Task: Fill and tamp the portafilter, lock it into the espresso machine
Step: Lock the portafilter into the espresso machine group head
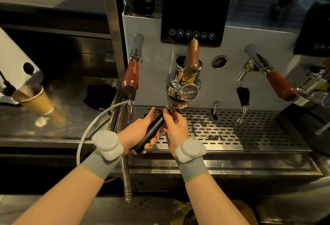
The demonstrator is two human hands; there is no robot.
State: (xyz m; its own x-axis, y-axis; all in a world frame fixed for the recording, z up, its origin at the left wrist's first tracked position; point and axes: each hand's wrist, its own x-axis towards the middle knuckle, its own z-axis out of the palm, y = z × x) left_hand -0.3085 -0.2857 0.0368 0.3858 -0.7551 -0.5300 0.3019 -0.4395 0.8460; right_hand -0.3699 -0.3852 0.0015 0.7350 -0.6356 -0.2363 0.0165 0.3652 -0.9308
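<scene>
The portafilter's black handle (pixel 153 130) slants from lower left up to the chrome group head (pixel 180 89) of the white espresso machine (pixel 235 75). Its metal basket end sits right under the group head, beside a round pressure gauge (pixel 189 92). My left hand (pixel 137 132) wraps the lower part of the handle from the left. My right hand (pixel 175 128) grips the upper part of the handle from the right, fingertips close to the basket. Whether the basket is seated in the group head is hidden. A wooden lever (pixel 192 59) rises above the group head.
The perforated drip tray (pixel 232 132) spreads below the hands. Steam wands with wooden knobs hang at left (pixel 131 80) and right (pixel 278 85). A paper cup (pixel 34 100) stands under a white grinder (pixel 16 64) on the steel counter. A white hose (pixel 85 130) curves past my left wrist.
</scene>
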